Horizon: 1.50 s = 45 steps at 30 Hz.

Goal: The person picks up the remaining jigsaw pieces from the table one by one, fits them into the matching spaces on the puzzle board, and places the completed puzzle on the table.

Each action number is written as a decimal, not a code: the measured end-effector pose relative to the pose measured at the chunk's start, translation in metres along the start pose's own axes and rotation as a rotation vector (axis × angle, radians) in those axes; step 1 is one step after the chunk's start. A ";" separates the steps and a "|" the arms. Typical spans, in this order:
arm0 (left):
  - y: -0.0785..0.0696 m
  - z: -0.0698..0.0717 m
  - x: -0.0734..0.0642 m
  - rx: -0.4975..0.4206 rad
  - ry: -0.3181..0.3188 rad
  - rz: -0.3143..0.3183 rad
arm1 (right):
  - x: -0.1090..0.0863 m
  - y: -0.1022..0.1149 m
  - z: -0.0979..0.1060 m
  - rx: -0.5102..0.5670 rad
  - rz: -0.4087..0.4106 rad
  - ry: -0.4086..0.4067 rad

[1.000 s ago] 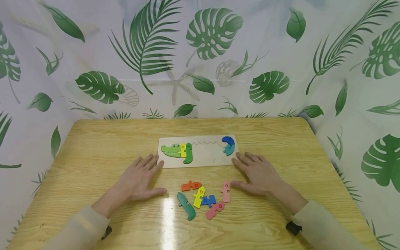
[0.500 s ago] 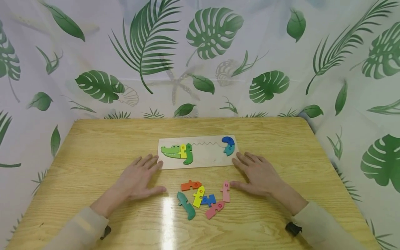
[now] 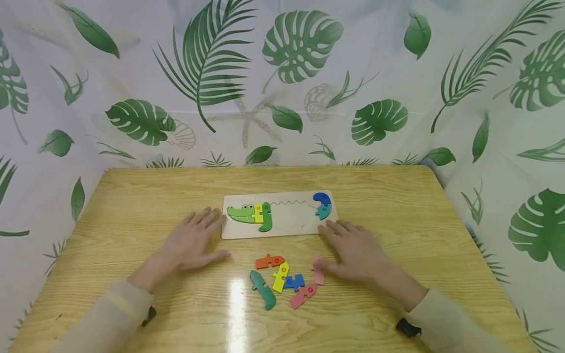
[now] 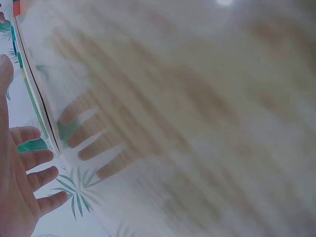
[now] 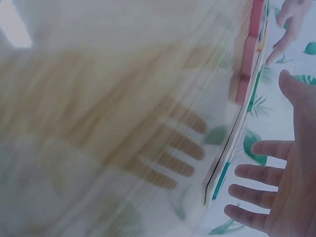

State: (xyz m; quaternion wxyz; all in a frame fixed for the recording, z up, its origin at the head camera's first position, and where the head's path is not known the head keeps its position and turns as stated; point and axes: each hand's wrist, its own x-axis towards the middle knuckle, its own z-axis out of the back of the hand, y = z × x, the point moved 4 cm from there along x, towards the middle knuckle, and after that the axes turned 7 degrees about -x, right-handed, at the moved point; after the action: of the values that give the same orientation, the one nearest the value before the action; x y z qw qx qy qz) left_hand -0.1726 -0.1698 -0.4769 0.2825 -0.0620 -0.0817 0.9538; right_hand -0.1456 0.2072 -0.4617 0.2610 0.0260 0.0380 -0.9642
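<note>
A pale wooden puzzle board (image 3: pixel 289 218) carries a green crocodile head (image 3: pixel 241 213), a yellow piece (image 3: pixel 258 213), a green leg piece (image 3: pixel 266 215) and blue tail pieces (image 3: pixel 324 205). My left hand (image 3: pixel 190 243) has its fingers spread beside the board's left end. My right hand (image 3: pixel 358 251) is above the table at the board's lower right corner, its fingertips overlapping the edge. Its thumb partly covers a pink piece (image 3: pixel 320 278) in the head view. Both hands hold nothing; in the right wrist view the right hand's fingers (image 5: pixel 259 174) are straight and apart.
Loose puzzle pieces lie in front of the board: orange (image 3: pixel 266 262), yellow (image 3: pixel 280 278), blue (image 3: pixel 295 282), a second pink one (image 3: pixel 303 296) and a teal leg (image 3: pixel 263 290). The wooden table (image 3: pixel 176 314) meets a leaf-patterned cloth (image 3: pixel 326 117) behind.
My right hand has shifted left, bringing its thumb over the pink piece and its fingertips over the board's corner. The left hand has moved slightly left and away from me. The pieces stay put.
</note>
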 end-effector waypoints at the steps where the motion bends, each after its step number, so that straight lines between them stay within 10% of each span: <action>1: 0.001 0.000 0.001 -0.001 -0.001 0.003 | 0.000 0.003 0.001 0.001 -0.001 0.000; 45: 0.019 -0.005 0.025 -0.016 0.026 0.079 | 0.001 0.086 0.003 0.073 0.099 0.061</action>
State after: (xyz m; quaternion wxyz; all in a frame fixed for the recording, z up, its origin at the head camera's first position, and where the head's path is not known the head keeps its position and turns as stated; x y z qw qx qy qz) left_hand -0.2029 -0.1710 -0.4869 0.2452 -0.0799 -0.0833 0.9626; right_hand -0.1029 0.1325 -0.4639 0.3058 0.0668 0.0093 -0.9497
